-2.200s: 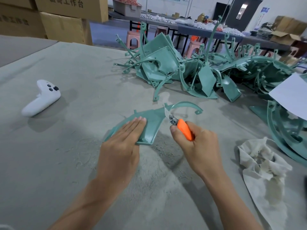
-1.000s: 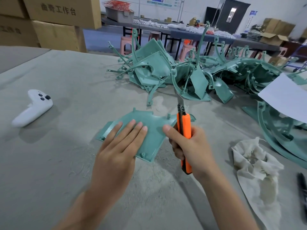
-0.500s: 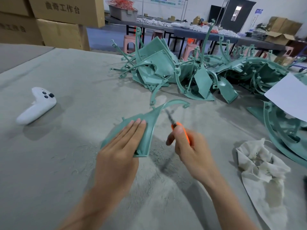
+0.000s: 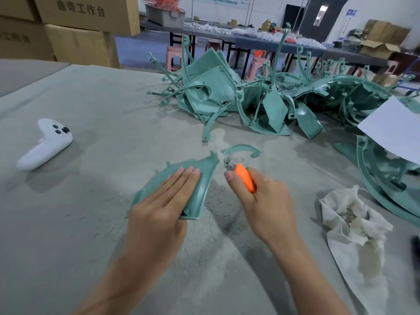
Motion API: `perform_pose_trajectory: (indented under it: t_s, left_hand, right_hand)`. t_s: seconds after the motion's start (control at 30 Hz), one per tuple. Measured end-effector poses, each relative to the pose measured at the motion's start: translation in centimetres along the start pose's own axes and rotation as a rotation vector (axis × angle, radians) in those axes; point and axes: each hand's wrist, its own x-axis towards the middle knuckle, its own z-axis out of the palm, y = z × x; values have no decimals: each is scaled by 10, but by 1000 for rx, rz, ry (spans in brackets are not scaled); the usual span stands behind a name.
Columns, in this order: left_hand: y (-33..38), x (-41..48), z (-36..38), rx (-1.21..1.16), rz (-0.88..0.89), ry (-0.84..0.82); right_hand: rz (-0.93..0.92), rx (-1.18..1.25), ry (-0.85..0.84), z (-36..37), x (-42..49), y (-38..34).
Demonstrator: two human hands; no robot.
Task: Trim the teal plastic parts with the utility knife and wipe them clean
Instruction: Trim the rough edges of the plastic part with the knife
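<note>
Fingers (image 4: 179, 183) of the left hand (image 4: 159, 214) lie straight, together, pressing the teal plastic part (image 4: 203, 176) onto the surface (image 4: 91, 98). Right of that part, the right hand's (image 4: 266, 205) fingers clamp the orange utility knife (image 4: 245, 181), its blurred blade at the part's narrow tip; a rag (image 4: 350, 223) lies farther right.

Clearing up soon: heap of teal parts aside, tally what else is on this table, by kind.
Teal part under the left hand: 1
Utility knife in right hand: 1
Rag: 1
White controller: 1
White sheet: 1
Dark item, cut off: 1
Total: 6
</note>
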Motion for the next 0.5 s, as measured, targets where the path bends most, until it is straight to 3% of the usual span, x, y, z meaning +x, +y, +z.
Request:
perform_pose_trajectory:
  t_s: [0.33,0.5]
  left_hand:
    - [0,-2,-4,-67,-26,-27]
    - [2,-1,-3,-63,4,0]
  right_hand:
    - [-72,60,-29,0,-7,-2]
    - [11,23,10,-7,10,8]
